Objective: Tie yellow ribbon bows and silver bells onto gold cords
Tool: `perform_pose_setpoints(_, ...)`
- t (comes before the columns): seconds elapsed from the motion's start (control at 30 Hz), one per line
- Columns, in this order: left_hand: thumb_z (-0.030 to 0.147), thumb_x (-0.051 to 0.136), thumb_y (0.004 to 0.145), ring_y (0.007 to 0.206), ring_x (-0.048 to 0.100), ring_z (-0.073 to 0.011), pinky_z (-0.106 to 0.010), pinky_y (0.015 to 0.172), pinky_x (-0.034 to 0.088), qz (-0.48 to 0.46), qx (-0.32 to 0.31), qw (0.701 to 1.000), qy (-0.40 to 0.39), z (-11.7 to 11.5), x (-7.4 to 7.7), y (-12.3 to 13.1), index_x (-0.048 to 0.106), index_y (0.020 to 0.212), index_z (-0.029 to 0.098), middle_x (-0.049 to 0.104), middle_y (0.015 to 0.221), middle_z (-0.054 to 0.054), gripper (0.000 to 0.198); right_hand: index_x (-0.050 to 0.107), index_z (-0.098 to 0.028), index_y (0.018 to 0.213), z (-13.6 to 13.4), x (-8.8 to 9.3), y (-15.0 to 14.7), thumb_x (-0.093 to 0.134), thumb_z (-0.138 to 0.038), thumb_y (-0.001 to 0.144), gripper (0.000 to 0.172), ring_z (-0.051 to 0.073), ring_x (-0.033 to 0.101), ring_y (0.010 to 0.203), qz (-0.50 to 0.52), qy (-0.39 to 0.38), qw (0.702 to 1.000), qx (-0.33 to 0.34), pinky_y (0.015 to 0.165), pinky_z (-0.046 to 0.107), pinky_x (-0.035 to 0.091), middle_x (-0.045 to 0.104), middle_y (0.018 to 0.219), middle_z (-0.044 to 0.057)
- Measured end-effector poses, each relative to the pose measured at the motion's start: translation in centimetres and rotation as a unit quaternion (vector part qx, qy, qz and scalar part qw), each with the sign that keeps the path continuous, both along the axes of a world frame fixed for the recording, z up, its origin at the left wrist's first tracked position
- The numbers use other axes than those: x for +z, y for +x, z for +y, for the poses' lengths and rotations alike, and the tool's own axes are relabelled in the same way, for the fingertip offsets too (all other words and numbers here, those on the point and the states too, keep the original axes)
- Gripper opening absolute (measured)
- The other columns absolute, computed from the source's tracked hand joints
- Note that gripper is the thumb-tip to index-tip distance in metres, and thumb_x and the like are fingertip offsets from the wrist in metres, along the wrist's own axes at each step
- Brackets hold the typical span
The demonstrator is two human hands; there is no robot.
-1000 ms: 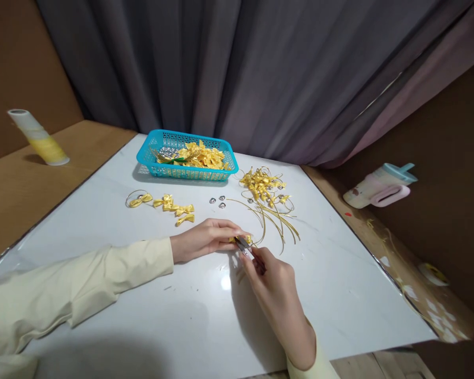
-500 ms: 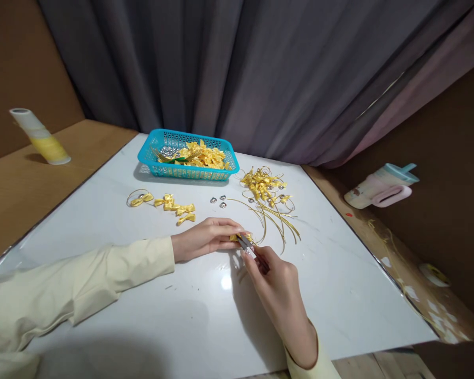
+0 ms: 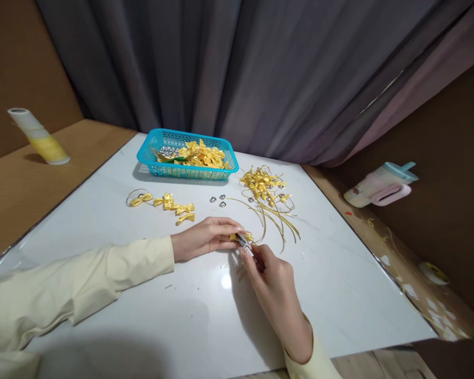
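My left hand [image 3: 205, 238] rests on the white table [image 3: 150, 295], its fingers pinched on a small yellow ribbon bow [image 3: 240, 237]. My right hand [image 3: 274, 287] grips a slim metal tool [image 3: 245, 246] whose tip touches that bow. Beyond the bow lie loose yellow cords [image 3: 274, 221] and a heap of finished yellow bows with beads [image 3: 263, 187]. Three small silver beads [image 3: 218, 200] sit just behind my left hand. A row of yellow bows [image 3: 169, 205] lies to the left.
A turquoise basket [image 3: 187, 168] with yellow bows and silver pieces stands at the back. A white and yellow roll [image 3: 37, 137] stands on the wooden desk at left. A pink and teal device [image 3: 381, 184] sits at right. A dark curtain hangs behind.
My right hand has shifted slightly toward the bow, with the tool tip kept on it. The left hand stays in place.
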State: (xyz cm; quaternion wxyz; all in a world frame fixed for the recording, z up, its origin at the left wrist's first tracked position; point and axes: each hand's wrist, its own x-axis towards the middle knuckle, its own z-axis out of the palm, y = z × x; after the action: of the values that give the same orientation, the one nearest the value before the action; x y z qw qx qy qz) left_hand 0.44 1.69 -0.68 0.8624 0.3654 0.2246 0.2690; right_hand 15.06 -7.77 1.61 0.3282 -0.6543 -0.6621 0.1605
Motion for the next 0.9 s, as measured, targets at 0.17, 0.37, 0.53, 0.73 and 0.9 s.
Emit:
perform_pose_setpoints(0.17, 0.021, 0.067, 0.078, 0.099, 0.061, -0.019, -0.036, 0.099, 0.042, -0.002, 0.007, 1.0, -0.006, 0.14, -0.28, 0.0, 0.067, 0.084, 0.013, 0.067, 0.099, -0.009, 0.01, 0.045, -0.019, 0.068, -0.03, 0.01, -0.01, 0.041, -0.036, 0.088, 0.026, 0.01, 0.042, 0.038, -0.001, -0.004, 1.0, -0.002, 0.04, 0.02, 0.03, 0.049, 0.048, -0.003)
perform_pose_setpoints(0.37, 0.019, 0.066, 0.079, 0.096, 0.062, -0.0179, -0.034, 0.097, 0.044, -0.013, 0.03, 0.999, -0.019, 0.25, -0.45, -0.01, 0.066, 0.085, 0.013, 0.066, 0.101, -0.008, 0.009, 0.049, -0.018, 0.071, -0.2, 0.02, 0.12, 0.044, -0.034, 0.087, 0.024, 0.009, 0.042, 0.038, 0.0, 0.009, 1.0, -0.002, 0.04, 0.019, 0.03, 0.049, 0.048, -0.004)
perform_pose_setpoints(0.53, 0.022, 0.066, 0.079, 0.096, 0.062, -0.0173, -0.033, 0.096, 0.044, -0.002, 0.018, 1.0, -0.009, 0.14, -0.46, 0.02, 0.066, 0.085, 0.013, 0.066, 0.098, -0.008, 0.01, 0.05, -0.017, 0.072, -0.18, -0.13, -0.08, 0.043, -0.035, 0.088, 0.025, 0.009, 0.041, 0.038, -0.002, 0.024, 1.0, -0.007, 0.04, 0.019, 0.029, 0.048, 0.047, -0.004)
perform_pose_setpoints(0.73, 0.025, 0.07, 0.076, 0.092, 0.062, -0.0163, -0.032, 0.093, 0.044, 0.008, 0.002, 1.0, -0.001, 0.04, -0.23, 0.11, 0.065, 0.082, 0.014, 0.066, 0.094, -0.006, 0.013, 0.048, -0.018, 0.068, -0.04, -0.46, -0.22, 0.043, -0.037, 0.088, 0.028, 0.009, 0.041, 0.038, -0.007, 0.039, 0.999, -0.009, 0.039, 0.019, 0.029, 0.048, 0.047, -0.004)
perform_pose_setpoints(0.9, 0.024, 0.07, 0.076, 0.091, 0.062, -0.0152, -0.03, 0.092, 0.045, 0.017, 0.001, 1.0, 0.0, -0.05, -0.1, 0.14, 0.065, 0.083, 0.014, 0.065, 0.093, -0.006, 0.014, 0.047, -0.019, 0.067, -0.01, -0.41, -0.19, 0.042, -0.036, 0.088, 0.028, 0.009, 0.04, 0.036, -0.015, 0.048, 0.999, -0.005, 0.039, 0.02, 0.028, 0.047, 0.046, -0.004)
